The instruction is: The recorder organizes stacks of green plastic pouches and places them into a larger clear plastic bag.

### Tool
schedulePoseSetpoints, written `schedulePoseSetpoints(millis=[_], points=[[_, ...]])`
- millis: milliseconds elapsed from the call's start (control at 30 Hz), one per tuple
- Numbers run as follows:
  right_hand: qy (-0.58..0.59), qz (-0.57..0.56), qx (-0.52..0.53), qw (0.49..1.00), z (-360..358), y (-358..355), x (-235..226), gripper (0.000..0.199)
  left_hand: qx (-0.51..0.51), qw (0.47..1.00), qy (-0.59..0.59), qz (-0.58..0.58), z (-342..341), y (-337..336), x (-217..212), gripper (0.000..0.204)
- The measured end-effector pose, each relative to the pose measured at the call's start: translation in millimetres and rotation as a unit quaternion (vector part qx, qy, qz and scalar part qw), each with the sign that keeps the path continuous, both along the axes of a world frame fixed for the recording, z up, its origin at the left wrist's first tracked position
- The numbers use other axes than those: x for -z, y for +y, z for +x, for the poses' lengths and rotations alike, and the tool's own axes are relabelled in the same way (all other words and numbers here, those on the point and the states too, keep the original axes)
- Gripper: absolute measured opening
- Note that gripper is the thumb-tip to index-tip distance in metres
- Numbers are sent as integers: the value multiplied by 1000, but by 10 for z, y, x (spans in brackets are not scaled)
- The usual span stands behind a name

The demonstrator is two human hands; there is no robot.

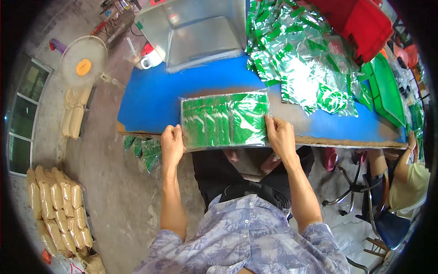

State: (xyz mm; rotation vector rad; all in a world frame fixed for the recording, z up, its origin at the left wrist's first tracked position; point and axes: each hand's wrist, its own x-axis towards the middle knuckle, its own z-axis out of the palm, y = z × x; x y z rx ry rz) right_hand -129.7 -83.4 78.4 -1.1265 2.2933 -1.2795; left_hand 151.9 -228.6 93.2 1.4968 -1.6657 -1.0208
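Note:
Between my two hands is a clear plastic bag point(223, 119) packed with several green-and-white packets standing in an overlapping row. It hangs at the near edge of the blue table point(150, 100), partly over the tabletop. My left hand point(172, 144) is closed on the bag's lower left edge. On the opposite side my right hand point(279, 134) pinches the right edge, thumb toward me. Farther right lies a heap of shiny green-and-clear packets point(315, 68).
A metal bin point(205, 36) and white mug point(151, 59) stand at the back left. Red point(365, 27) and green crates point(385, 89) are at the right, near a seated person point(410, 182). A fan point(83, 61) and stacked brown bags point(61, 210) are at left.

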Motion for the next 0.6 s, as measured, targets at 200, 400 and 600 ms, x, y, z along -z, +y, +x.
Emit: schedulePoseSetpoints(millis=[200,400,600], points=[[31,-147,84,985,-160,20,-469,29,-39,970,39,-235,183,-40,-466,27],[169,-144,-101,970,476,-882,-324,56,97,946,-242,-194,-647,-200,-128,79],[101,-72,40,991,297,-592,-115,97,-16,989,-74,-129,-449,306,97,86]])
